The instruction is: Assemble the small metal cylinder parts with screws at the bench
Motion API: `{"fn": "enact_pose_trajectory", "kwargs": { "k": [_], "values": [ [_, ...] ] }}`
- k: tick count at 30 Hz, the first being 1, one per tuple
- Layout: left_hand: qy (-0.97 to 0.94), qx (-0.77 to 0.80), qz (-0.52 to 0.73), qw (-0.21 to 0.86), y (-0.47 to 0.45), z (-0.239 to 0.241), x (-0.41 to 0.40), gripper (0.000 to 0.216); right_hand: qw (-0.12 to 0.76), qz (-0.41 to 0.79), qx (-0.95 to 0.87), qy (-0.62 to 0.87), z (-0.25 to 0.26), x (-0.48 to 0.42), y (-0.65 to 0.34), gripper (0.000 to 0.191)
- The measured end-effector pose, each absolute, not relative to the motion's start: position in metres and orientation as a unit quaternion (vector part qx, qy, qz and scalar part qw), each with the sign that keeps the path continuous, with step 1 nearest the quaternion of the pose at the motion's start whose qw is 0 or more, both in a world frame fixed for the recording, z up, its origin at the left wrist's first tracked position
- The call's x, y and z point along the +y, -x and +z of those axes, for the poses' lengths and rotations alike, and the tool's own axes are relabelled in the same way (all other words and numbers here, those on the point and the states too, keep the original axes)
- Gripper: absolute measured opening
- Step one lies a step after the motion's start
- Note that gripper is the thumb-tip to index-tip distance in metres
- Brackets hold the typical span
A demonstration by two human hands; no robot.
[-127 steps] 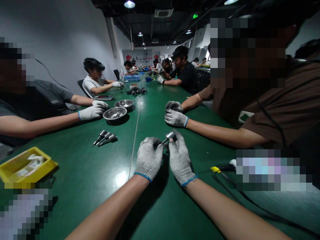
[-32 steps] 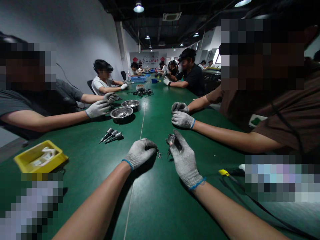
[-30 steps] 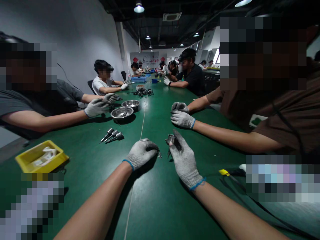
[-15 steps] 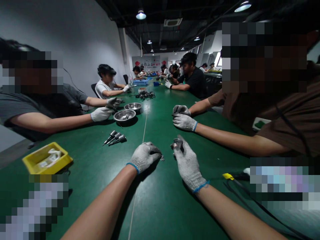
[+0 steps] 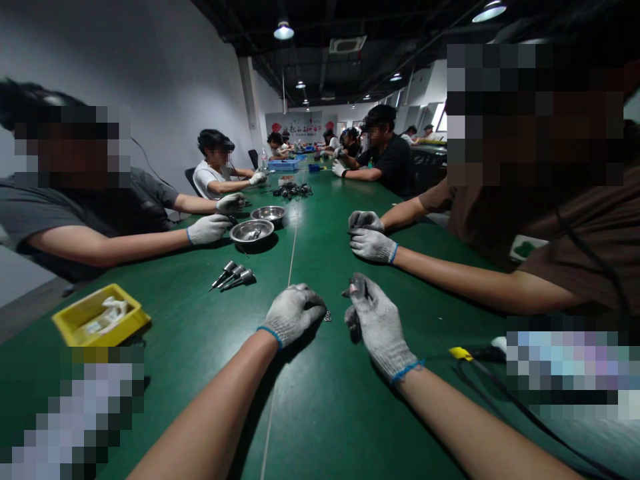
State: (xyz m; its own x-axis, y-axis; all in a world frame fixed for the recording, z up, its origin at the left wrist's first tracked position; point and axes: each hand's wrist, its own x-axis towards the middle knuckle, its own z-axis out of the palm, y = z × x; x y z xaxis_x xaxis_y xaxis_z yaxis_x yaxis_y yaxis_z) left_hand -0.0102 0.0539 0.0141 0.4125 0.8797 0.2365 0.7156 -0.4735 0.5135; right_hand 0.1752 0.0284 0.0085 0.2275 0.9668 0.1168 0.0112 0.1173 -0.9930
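Note:
On the green table, my gloved left hand rests with its fingers bent down and pressed together. Its fingertips are beside several small metal rings; anything under them is hidden. My gloved right hand is a little to the right of the rings, above the table, with fingers curled and thumb raised. What those fingers close around is hidden behind the glove. Further off to the left lie metal cup-ended pieces with thin shafts, side by side on the table.
Two steel bowls stand ahead, near a co-worker's gloved hands. At left is a yellow bin with white items. Another co-worker's gloved hands are ahead at right. A cable with a yellow tag runs along the right.
My right hand has turned, and the metal cup seen at its fingertips earlier no longer shows. My left hand stays beside the rings.

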Motion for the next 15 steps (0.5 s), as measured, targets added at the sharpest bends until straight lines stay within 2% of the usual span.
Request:
{"fn": "enact_pose_trajectory", "kwargs": {
  "k": [3,9,15],
  "values": [
    [-0.801,0.501,0.275,0.177,0.010,0.013,0.054,0.020,0.572,0.402,-0.477,0.533,0.006,0.030,-0.177,0.090],
    [-0.767,0.515,0.347,0.159,0.007,0.011,0.053,0.019,0.588,0.298,-0.517,0.546,-0.001,0.037,-0.183,0.064],
    [-0.753,0.510,0.395,0.134,-0.001,0.012,0.048,0.018,0.577,0.327,-0.547,0.510,0.005,0.034,-0.183,0.045]
  ]
}}
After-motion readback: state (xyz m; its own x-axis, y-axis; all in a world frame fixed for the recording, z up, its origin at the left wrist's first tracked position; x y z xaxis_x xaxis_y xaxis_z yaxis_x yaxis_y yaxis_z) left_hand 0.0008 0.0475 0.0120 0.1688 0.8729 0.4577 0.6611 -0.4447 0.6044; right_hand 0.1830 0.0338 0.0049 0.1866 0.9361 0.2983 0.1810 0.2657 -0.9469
